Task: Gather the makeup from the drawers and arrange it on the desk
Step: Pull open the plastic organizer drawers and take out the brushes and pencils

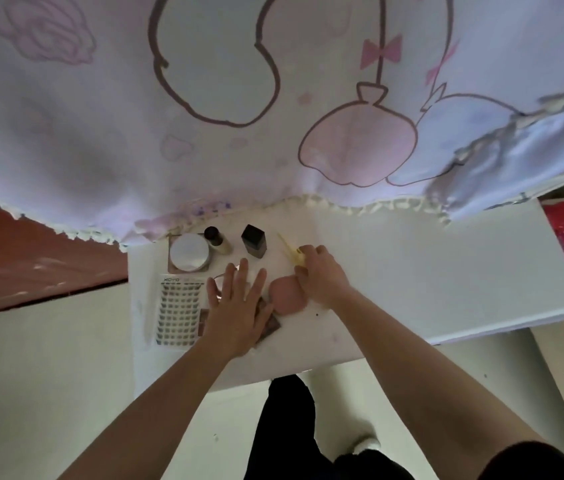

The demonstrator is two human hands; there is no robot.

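While the right hand [322, 278] pinched what looked like yellow tweezers [290, 250] beside the pink puff [287, 296] on the counter [429, 268], the left hand [235, 306] lay flat, fingers straight, over a palette [271, 323]; the tweezers were best laid clear of the puff.

On the white desk [412, 265], the left hand [235, 306] lies flat, fingers straight, over a brown palette [271, 325]; the right hand [322, 275] grips yellow tweezers [289, 251] just beside a pink puff [287, 296], with a round compact [189, 252], small bottle [216, 240], square bottle [254, 241] and lash sheet [178, 310] nearby.
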